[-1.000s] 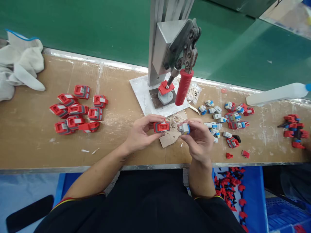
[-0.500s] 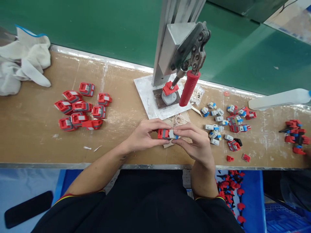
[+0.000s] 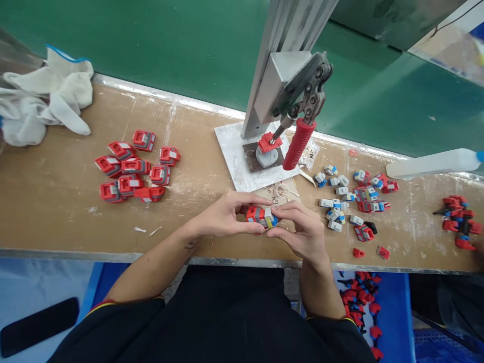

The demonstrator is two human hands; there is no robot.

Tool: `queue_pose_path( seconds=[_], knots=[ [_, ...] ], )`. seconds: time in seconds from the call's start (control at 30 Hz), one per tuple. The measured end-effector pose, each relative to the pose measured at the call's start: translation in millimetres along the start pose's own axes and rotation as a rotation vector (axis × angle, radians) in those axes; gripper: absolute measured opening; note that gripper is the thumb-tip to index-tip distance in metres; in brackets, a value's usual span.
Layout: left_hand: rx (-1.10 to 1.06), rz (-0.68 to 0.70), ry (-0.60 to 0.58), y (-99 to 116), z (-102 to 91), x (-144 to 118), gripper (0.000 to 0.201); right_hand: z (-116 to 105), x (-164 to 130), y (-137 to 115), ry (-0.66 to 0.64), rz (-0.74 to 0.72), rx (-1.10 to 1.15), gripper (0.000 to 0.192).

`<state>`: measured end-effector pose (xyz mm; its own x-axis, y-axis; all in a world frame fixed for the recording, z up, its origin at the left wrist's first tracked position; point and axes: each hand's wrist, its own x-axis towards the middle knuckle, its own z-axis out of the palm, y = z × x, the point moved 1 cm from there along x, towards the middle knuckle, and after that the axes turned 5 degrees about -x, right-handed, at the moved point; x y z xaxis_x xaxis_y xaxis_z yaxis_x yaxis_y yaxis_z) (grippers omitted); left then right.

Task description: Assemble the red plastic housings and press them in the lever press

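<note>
Between my hands is a small plastic toy part in two joined or touching pieces. My left hand pinches the red and grey piece at its left end. On the other end, my right hand has its thumb and fingers closed around the white, blue and yellow piece. Whether the two pieces are fully joined I cannot tell. Just beyond my hands stands a hand-lever press with a red handle. Under its plunger a red piece sits on a light grey block.
Several red and grey pieces lie in a group on the left, near white gloves. Several white and blue pieces lie on the right, with a white bottle behind. A blue bin of red parts stands below the table edge.
The held toy part has been tilted, so its yellow and blue side now shows. Both hands keep their hold. The whole view has shifted slightly.
</note>
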<state>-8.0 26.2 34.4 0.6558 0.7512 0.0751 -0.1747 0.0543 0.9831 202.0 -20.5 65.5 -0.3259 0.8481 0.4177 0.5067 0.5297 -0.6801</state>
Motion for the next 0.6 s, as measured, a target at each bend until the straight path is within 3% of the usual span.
queue_pose_path(
  seconds=[0.07, 0.17, 0.27, 0.33, 0.4, 0.47, 0.53, 0.6],
  knots=[
    [-0.058, -0.032, -0.027, -1, 2.1, -1, 0.056, 1, -1, 1, -0.011, -0.015, -0.009, 0.034],
    [-0.019, 0.073, 0.009, -3, -2.1, -1, 0.051, 0, 0, 6, 0.099, -0.002, -0.022, 0.041],
    [0.253, 0.217, 0.126, 1, -19.1, 3, 0.046, -13, 13, 17, 0.28, 0.049, 0.044, 0.036],
    [0.519, 0.317, 0.168, 10, -33.3, 10, 0.045, -25, 29, 26, 0.306, 0.073, 0.088, 0.03],
    [0.744, 0.414, 0.132, 20, -44.8, 22, 0.043, -32, 49, 35, 0.208, 0.089, 0.141, 0.034],
    [0.89, 0.46, 0.058, 28, -51.8, 37, 0.04, -35, 65, 42, 0.02, 0.092, 0.222, 0.04],
    [0.975, 0.441, -0.025, 31, -54.5, 52, 0.038, -35, 74, 45, -0.153, 0.091, 0.28, 0.044],
    [1.021, 0.39, -0.086, 32, -55.1, 62, 0.037, -39, 72, 44, -0.236, 0.094, 0.3, 0.047]
  ],
)
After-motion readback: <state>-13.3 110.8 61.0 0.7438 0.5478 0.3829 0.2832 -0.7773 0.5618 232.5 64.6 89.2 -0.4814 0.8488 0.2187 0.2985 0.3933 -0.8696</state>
